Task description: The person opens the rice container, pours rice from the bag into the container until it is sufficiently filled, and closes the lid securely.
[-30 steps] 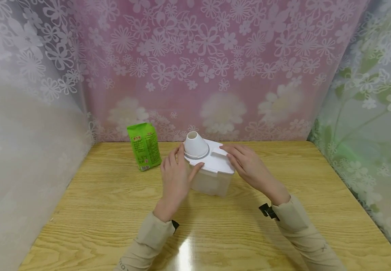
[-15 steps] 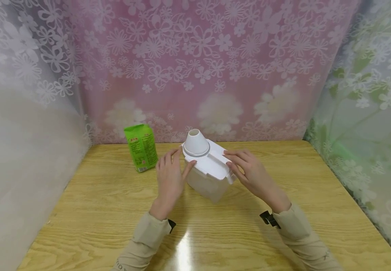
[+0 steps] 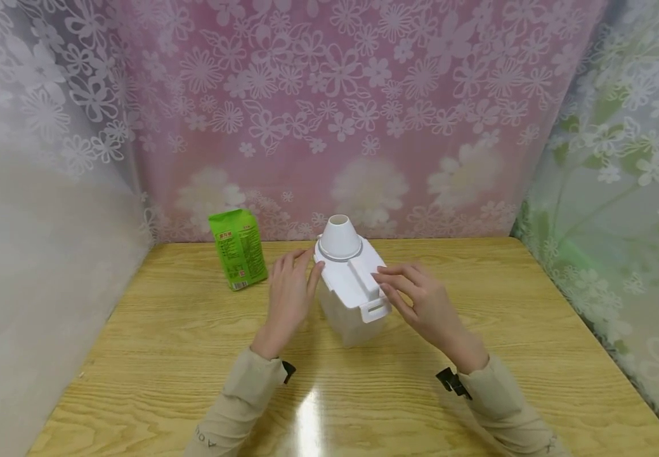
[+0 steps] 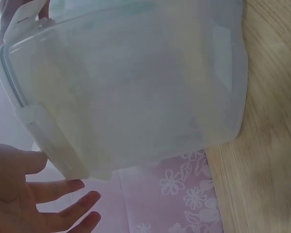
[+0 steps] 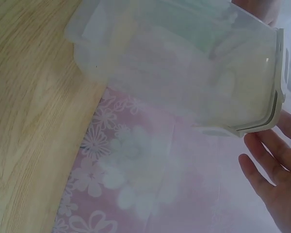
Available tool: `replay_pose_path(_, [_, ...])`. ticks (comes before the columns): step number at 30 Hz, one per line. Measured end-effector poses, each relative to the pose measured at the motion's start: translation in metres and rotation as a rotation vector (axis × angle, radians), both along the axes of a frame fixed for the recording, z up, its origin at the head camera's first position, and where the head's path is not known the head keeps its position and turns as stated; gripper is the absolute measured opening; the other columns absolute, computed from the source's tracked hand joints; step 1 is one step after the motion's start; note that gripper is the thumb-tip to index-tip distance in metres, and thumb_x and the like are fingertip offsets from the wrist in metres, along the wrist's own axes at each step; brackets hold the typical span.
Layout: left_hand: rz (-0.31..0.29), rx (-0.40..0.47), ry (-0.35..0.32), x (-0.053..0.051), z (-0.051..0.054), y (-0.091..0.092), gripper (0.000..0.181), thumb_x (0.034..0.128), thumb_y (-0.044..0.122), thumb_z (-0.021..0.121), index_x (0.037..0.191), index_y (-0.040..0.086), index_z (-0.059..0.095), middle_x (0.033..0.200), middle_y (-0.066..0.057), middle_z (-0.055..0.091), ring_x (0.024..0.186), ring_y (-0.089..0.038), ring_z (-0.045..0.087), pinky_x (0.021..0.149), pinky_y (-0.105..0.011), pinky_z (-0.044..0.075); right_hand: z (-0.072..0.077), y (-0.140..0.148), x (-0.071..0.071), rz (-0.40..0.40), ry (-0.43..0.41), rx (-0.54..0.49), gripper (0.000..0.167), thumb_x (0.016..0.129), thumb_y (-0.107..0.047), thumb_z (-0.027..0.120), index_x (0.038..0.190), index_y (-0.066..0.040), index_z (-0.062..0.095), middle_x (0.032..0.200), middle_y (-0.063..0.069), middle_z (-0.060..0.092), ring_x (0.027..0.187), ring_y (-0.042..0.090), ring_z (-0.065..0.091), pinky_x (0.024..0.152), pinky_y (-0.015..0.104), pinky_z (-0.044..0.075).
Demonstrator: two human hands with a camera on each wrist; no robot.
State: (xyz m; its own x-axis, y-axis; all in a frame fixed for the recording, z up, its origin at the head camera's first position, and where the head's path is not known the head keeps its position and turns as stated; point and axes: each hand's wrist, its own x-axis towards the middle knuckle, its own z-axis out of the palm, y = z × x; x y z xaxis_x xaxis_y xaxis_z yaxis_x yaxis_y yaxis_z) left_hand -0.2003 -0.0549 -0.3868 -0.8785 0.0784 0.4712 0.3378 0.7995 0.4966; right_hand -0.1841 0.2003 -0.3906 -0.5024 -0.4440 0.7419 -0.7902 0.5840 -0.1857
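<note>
A translucent storage container (image 3: 347, 322) with a white lid (image 3: 347, 285) stands on the table in the head view. A white cone-shaped cap (image 3: 340, 238) with a hole in its top sits at the lid's far end. My left hand (image 3: 290, 289) holds the lid's left edge; in the left wrist view its thumb and index finger are at a side latch (image 4: 56, 143). My right hand (image 3: 420, 304) grips the lid's right edge, fingertips beside the raised bar (image 3: 363, 278). The near-end latch (image 3: 375, 310) sticks outward. The right thumb is mostly hidden in the right wrist view.
An upright green printed bag (image 3: 239, 249) stands left of the container, apart from my left hand. The wooden table (image 3: 192, 381) ends at a pink flowered curtain (image 3: 306, 127) behind. Pale flowered curtains (image 3: 620, 190) hang along the sides.
The container has turned clockwise, so its near-end latch has come round to the front. Both hands stay at the lid's edges, shifting slightly. The green bag has not moved on the table.
</note>
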Motion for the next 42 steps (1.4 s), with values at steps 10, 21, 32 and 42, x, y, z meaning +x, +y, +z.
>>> replay_pose_path(10, [-0.146, 0.040, -0.046, -0.013, 0.002, -0.002, 0.041, 0.1096, 0.021, 0.045, 0.143, 0.001, 0.055, 0.129, -0.023, 0.065, 0.125, -0.042, 0.056, 0.110, -0.056, 0.040, -0.003, -0.009, 0.009, 0.037, 0.069, -0.003, 0.039, 0.108, -0.036, 0.050, 0.116, -0.008, 0.076, 0.110, 0.008, 0.071, 0.100, 0.028, 0.063, 0.076, 0.039, 0.055])
replay_pose_path(21, [-0.183, 0.071, -0.090, -0.019, 0.002, -0.003, 0.041, 0.1100, 0.019, 0.042, 0.143, -0.003, 0.054, 0.139, -0.021, 0.060, 0.128, -0.038, 0.057, 0.112, -0.051, 0.039, -0.005, -0.016, 0.018, 0.045, 0.062, -0.004, 0.039, 0.108, -0.036, 0.050, 0.120, -0.009, 0.075, 0.113, 0.007, 0.070, 0.102, 0.024, 0.063, 0.079, 0.037, 0.056])
replay_pose_path(32, [-0.086, 0.119, -0.113, -0.012, 0.006, -0.005, 0.040, 0.1069, 0.027, 0.053, 0.140, 0.004, 0.058, 0.131, -0.012, 0.066, 0.126, -0.034, 0.058, 0.104, -0.052, 0.047, -0.002, -0.010, 0.002, 0.021, 0.108, 0.067, 0.036, 0.108, -0.033, 0.049, 0.123, -0.008, 0.071, 0.125, 0.011, 0.067, 0.108, 0.029, 0.064, 0.089, 0.043, 0.053])
replay_pose_path(42, [-0.117, 0.172, -0.229, -0.003, 0.005, -0.014, 0.044, 0.1062, 0.036, 0.053, 0.140, 0.008, 0.060, 0.123, -0.010, 0.069, 0.108, -0.026, 0.068, 0.090, -0.044, 0.056, -0.004, -0.007, -0.004, -0.016, 0.135, 0.225, 0.051, 0.112, -0.039, 0.034, 0.135, -0.006, 0.065, 0.135, 0.010, 0.065, 0.128, 0.029, 0.058, 0.122, 0.036, 0.027])
